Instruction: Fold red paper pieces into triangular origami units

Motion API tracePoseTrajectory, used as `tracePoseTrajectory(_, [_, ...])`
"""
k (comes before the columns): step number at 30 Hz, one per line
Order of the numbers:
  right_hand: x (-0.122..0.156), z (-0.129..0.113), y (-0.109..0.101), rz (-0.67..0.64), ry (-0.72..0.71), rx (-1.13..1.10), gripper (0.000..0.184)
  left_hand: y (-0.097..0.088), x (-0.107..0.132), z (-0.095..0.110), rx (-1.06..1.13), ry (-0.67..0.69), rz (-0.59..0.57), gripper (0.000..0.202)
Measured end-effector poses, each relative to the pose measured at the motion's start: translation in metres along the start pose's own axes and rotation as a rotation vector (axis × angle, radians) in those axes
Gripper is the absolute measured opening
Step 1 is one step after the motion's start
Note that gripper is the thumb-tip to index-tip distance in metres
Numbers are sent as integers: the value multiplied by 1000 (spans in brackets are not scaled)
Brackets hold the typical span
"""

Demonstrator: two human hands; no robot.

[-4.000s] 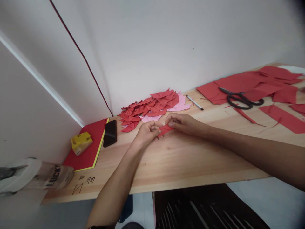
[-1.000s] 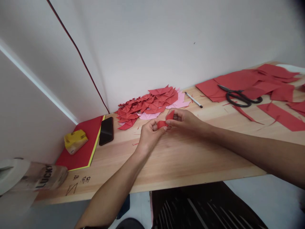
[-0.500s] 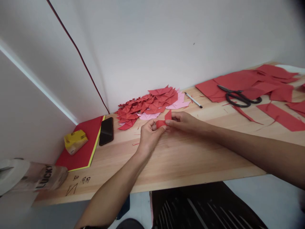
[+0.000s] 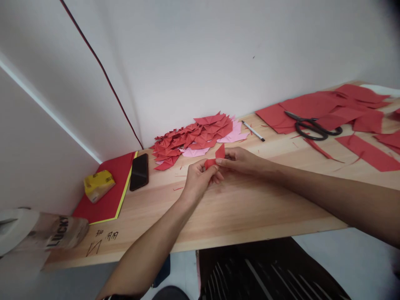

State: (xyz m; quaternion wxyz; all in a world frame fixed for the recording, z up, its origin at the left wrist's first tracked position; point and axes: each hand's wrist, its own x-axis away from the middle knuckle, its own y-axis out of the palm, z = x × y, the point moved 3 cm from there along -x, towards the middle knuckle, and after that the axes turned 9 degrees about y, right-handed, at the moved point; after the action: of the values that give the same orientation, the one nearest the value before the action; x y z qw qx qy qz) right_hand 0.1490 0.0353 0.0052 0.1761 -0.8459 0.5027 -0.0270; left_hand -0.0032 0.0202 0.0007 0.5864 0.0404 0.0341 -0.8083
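Between my two hands is a small folded piece of red paper [image 4: 220, 152], held just above the wooden table. My left hand [image 4: 200, 175] pinches its lower left part between thumb and fingers, and some of its other fingers show below. On the right side, my right hand [image 4: 239, 159] grips the piece with the thumb in front; a pointed flap stands up beside it. The fingers cover much of the paper. Behind the hands lies a pile of folded red paper pieces [image 4: 193, 135], with a few pink ones [image 4: 236, 132] among them.
To the right are black-handled scissors [image 4: 312, 127] on red paper sheets [image 4: 300, 106], a red strip [image 4: 367, 153] and a marker [image 4: 253, 131]. At left are a phone [image 4: 139, 171], a yellow packet [image 4: 99, 185] on a red folder [image 4: 109, 210], and a bottle [image 4: 62, 231].
My left hand has shifted slightly to the right and its lower fingers now show beneath the paper. Less of the red paper's lower part is visible. My right hand stays nearly still.
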Motion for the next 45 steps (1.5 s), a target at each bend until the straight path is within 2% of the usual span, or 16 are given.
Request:
tracePoseTrajectory(6, [1, -4, 6, -110, -33, -70, 40, 2, -1, -3, 53, -30, -18, 17])
tracePoseTrajectory(12, [3, -4, 4, 14, 8, 70, 41, 3, 0, -2, 66, -31, -14, 17])
tracePoseTrajectory(18, [2, -4, 4, 36, 55, -91, 30, 2, -1, -2, 96, -45, 9, 18])
tracePoseTrajectory(23, [0, -2, 0, 117, 104, -50, 34, 2, 1, 0, 94, -67, -3, 20])
tracePoseTrajectory(29, [0, -1, 3, 70, 107, -108, 34, 1, 1, -3, 132, -33, 19, 27])
tracePoseTrajectory(32, [-1, 0, 1, 61, 81, -130, 36, -1, -3, -2, 77, -17, -57, 28])
tracePoseTrajectory(34, [-3, 4, -3, 55, 135, -143, 38, -3, -6, 1, 7, 2, -145, 26])
tracePoseTrajectory(37, [-5, 11, -8, 17, 268, -197, 40, -11, -10, 10, -57, 96, -250, 50])
tracePoseTrajectory(38, [-5, 14, -9, 3, 312, -220, 40, -14, -11, 14, -76, 132, -259, 52])
tracePoseTrajectory(41, [-6, 20, -9, -42, 401, -274, 37, -23, -12, 24, -197, 207, -260, 32])
tracePoseTrajectory(43, [-6, 22, -8, -83, 402, -291, 34, -24, -12, 28, -266, 233, -294, 18])
tracePoseTrajectory(45, [-6, 21, -7, -110, 377, -299, 33, -24, -12, 30, -314, 262, -318, 14])
